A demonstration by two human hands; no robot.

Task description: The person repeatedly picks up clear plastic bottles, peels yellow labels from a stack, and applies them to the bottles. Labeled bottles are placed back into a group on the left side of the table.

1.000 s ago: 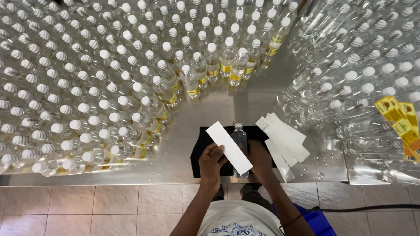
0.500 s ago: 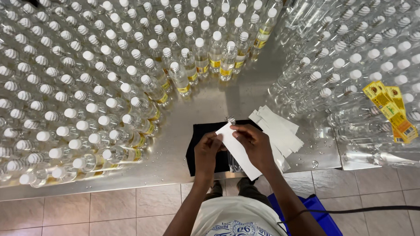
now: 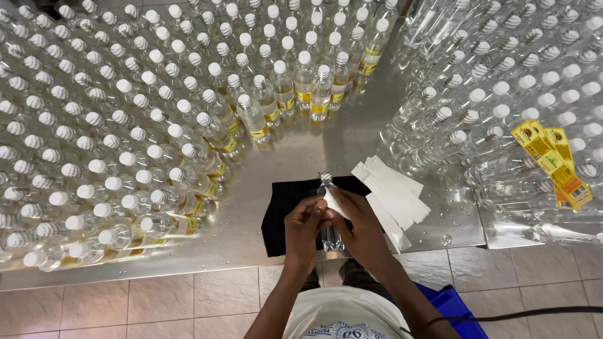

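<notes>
Both hands close on one clear plastic bottle over a black mat.

The left hand (image 3: 302, 223) and right hand (image 3: 360, 226) grip the small clear plastic bottle (image 3: 330, 237) and a white label strip (image 3: 334, 200), apparently pressed to its wall. The bottle likely handles light, smooth and slippery; hold it at mid-body. It lies on the black cloth mat (image 3: 280, 214), beside the loose white strips (image 3: 392, 196). The steel bench (image 3: 288, 156) leaves narrow room between capped bottle rows (image 3: 113, 129); its near edge is close.
</notes>
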